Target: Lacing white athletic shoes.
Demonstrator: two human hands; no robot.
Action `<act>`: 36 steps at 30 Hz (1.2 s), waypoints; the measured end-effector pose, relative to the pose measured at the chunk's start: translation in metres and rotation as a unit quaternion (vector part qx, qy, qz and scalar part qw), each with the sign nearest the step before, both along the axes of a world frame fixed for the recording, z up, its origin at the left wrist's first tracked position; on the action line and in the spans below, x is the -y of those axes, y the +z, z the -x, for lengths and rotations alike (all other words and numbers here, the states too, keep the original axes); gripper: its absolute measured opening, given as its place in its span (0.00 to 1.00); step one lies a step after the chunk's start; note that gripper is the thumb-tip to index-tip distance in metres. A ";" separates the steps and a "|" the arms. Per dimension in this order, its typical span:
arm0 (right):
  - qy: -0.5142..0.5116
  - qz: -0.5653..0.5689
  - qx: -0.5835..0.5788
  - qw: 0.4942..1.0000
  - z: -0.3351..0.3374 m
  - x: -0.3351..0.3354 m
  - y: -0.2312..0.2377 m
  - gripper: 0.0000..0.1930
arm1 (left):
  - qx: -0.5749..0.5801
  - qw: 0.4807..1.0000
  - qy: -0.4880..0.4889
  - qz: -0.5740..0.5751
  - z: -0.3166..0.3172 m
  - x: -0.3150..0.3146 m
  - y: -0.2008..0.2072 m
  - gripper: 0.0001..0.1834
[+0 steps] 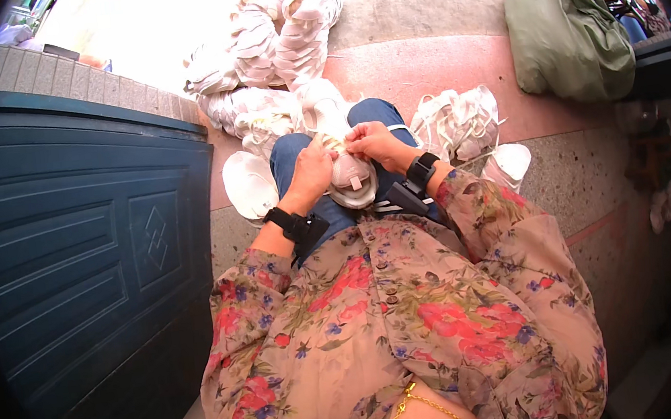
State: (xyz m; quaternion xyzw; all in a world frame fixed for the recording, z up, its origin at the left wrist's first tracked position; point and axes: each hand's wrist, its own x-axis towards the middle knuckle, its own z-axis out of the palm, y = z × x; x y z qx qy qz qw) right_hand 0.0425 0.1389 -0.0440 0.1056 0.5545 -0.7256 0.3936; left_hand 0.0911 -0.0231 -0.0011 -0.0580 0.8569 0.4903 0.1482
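Observation:
A pale pink and white sneaker rests on my lap between my thighs. Both hands meet over its lace area. My left hand is closed at the left side of the opening, fingertips pinching the cream-white shoelace. From the right, my right hand pinches the same lace between thumb and forefinger, its other fingers curled. A loose white lace end crosses my right knee. The fingertips partly cover the eyelets, so the threading is hard to make out. Each wrist wears a black strap.
A heap of white shoes lies ahead on the floor. More laced shoes sit beside my right knee, near a single white shoe. Another white shoe is left of my leg. A dark blue panelled door borders my left; a green covered bundle stands far right.

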 end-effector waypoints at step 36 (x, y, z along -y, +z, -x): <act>-0.252 -0.206 -0.424 0.845 0.051 -0.163 0.006 0.13 | -0.237 0.944 -0.076 0.216 -0.024 0.094 -0.013 0.20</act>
